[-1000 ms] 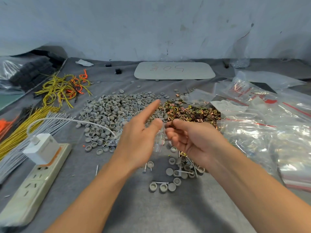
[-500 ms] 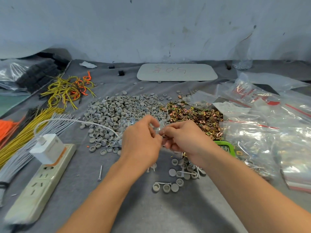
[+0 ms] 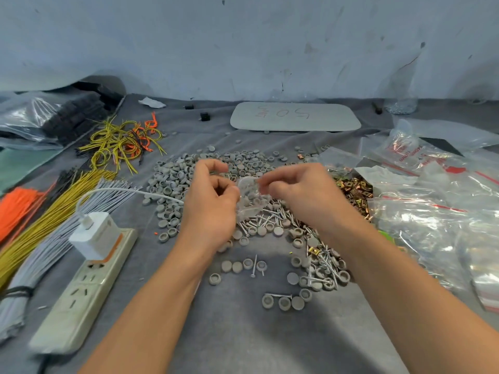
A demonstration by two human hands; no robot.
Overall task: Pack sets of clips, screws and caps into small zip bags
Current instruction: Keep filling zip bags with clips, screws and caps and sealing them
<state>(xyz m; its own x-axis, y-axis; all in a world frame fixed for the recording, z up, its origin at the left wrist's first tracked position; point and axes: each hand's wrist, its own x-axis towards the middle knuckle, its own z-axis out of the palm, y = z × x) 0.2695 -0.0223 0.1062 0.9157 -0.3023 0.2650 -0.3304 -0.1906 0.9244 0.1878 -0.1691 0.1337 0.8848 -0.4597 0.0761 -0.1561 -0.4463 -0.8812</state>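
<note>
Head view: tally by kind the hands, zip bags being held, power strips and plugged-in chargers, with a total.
Hands: 2 (left hand, right hand)
Held zip bag: 1
Power strip: 1
Charger: 1
Total: 5

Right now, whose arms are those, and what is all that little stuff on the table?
Those are a person's own arms. The picture comes from a camera worn on their head, looking down, so you see what they see. The left hand and right hand together pinch a small clear zip bag. On the grey cloth lie a heap of grey caps, silver screws, coppery clips, more clear bags, bundles of coloured wires and a white power strip.
</note>
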